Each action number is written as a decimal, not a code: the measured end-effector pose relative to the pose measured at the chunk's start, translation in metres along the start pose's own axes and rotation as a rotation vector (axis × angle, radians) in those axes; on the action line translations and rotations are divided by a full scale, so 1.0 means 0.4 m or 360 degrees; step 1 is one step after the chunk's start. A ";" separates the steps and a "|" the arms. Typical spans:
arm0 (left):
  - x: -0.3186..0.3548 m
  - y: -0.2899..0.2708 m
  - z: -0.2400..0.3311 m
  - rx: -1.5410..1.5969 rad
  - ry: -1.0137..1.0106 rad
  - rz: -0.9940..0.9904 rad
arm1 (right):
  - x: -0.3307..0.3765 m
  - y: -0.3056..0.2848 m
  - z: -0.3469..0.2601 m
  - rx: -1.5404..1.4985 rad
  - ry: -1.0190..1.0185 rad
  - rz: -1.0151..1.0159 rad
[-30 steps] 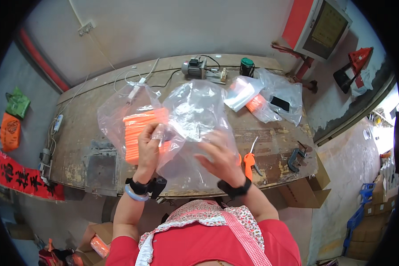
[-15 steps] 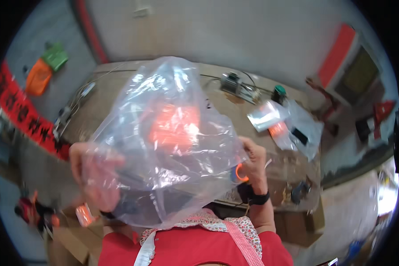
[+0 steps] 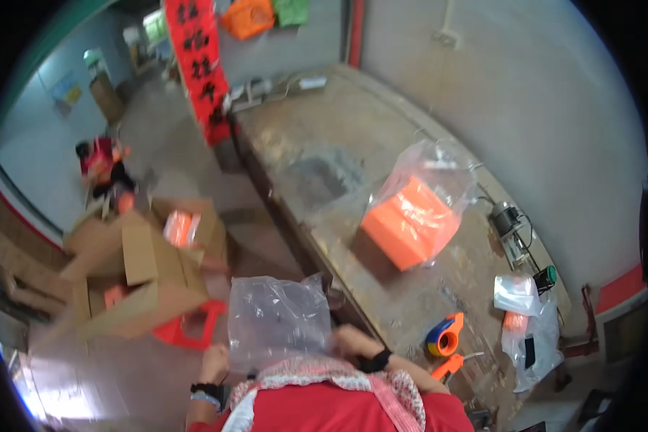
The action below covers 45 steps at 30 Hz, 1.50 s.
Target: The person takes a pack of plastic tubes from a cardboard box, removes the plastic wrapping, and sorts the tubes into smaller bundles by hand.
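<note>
The clear bag [image 3: 279, 317] spans the space between left grip [image 3: 214, 362] and right grip [image 3: 355, 341]; blur hides whether either is closed on its film. A loose pinch could let it slip to the floor [image 3: 263, 241]. The desk [image 3: 389, 302], just beside the right grip, could snag the plastic with its edge.

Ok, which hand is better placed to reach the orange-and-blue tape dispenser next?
Probably the right hand: it is beside the table, nearer the tape dispenser. The left hand is farther off, across the clear bag.
</note>
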<state>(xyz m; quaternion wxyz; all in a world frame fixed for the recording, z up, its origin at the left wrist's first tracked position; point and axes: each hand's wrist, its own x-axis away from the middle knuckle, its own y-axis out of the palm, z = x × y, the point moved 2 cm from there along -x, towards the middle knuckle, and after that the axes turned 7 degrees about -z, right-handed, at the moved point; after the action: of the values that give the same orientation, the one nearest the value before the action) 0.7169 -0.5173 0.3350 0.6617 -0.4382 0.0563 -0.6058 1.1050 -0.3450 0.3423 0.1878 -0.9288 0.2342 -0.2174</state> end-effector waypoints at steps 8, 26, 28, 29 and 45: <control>-0.156 -0.208 0.130 0.2396 0.0164 0.0279 | -0.163 -0.227 -0.215 -0.2015 0.0043 0.0352; -0.019 -0.332 0.371 0.2877 0.0476 0.0061 | -0.063 -0.229 -0.155 -0.1676 0.0172 0.0207; -0.082 -0.361 0.399 0.3768 0.0446 0.0083 | -0.022 -0.098 -0.173 -0.1787 0.0239 -0.0412; -0.106 -0.357 0.390 0.3457 0.0299 0.0423 | -0.006 -0.064 -0.145 -0.1893 0.0436 -0.0451; -0.094 -0.258 0.299 0.1047 -0.0032 -0.0103 | -0.017 -0.265 -0.207 -0.1929 -0.0295 0.0748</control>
<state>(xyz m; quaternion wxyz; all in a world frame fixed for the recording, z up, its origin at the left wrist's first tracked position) 0.7020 -0.4118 0.4579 0.7487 -0.2087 -0.1627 -0.6078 1.0963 -0.2748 0.4571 -0.3069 -0.8090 0.4948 0.0808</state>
